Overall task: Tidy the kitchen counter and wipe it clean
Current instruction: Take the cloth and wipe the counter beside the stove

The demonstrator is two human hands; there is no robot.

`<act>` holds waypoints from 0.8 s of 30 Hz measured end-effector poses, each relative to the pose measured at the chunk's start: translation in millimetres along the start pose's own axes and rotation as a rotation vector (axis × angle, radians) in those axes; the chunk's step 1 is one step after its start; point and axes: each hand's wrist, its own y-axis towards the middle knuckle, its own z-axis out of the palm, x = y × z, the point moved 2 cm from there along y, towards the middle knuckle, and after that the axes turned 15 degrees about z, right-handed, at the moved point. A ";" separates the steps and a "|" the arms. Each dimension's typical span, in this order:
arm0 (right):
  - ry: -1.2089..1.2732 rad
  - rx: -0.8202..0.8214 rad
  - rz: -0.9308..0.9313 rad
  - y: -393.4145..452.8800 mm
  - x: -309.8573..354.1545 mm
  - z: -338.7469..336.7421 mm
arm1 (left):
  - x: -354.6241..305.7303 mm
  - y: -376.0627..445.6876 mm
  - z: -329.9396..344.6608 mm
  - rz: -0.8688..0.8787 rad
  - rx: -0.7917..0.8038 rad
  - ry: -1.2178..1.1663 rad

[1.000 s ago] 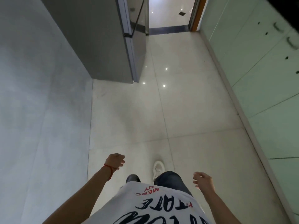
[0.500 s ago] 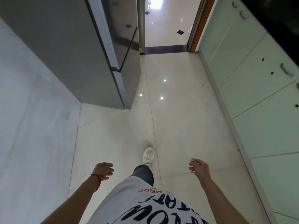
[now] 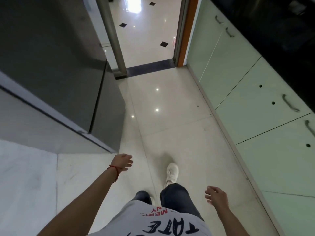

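**Head view: empty hands over a kitchen aisle**

Head camera looks down a narrow kitchen aisle at a person standing on glossy pale floor tiles [image 3: 179, 133]. Both hands hang in the air and hold nothing. The left hand [image 3: 121, 161], with a red string bracelet [image 3: 115, 171] on its wrist, is raised forward near the lower corner of the refrigerator [image 3: 68, 74]; its fingers [image 3: 128, 163] are loosely curled and slightly apart. The right hand [image 3: 216, 197] is lower and nearer the body, fingers [image 3: 208, 196] relaxed and spread, pointing inward.

The counter [image 3: 272, 31] runs along the right edge as a dark, shadowed top; nothing on it can be made out. Below it stand pale green cabinet doors [image 3: 255, 108] with curved metal handles [image 3: 289, 103].

A white sneaker [image 3: 172, 172] is stepped forward on the tiles, between the hands, below a dark trouser leg [image 3: 177, 196]. A white T-shirt [image 3: 153, 222] with black and red lettering fills the bottom edge. Ahead, a doorway with an orange-brown frame [image 3: 187, 31] opens onto a bright floor set with small black diamond tiles [image 3: 164, 43].
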 end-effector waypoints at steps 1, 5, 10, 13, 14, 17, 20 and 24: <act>-0.001 0.004 0.006 9.2 16.9 -0.1 | -17.7 18.1 6.8 0.012 0.003 0.006; -0.009 0.027 -0.019 43.3 101.8 -2.6 | -76.5 78.9 31.7 0.008 -0.004 0.001; -0.058 0.076 -0.133 71.8 235.9 -4.1 | -128.9 128.9 57.9 -0.024 -0.027 -0.009; -0.081 0.089 -0.164 87.5 309.8 0.1 | -154.3 154.9 68.1 -0.051 -0.058 -0.013; -0.079 0.094 -0.166 92.2 330.7 2.9 | -161.9 162.5 69.8 -0.061 -0.071 -0.017; -0.062 0.121 -0.185 108.1 390.1 14.1 | -183.0 191.5 71.1 -0.106 -0.101 -0.045; -0.040 0.128 -0.191 127.0 446.8 26.6 | -206.8 231.7 68.1 -0.145 -0.115 -0.050; 0.019 0.107 -0.180 154.0 514.1 38.4 | -254.8 298.2 68.2 -0.156 -0.114 -0.040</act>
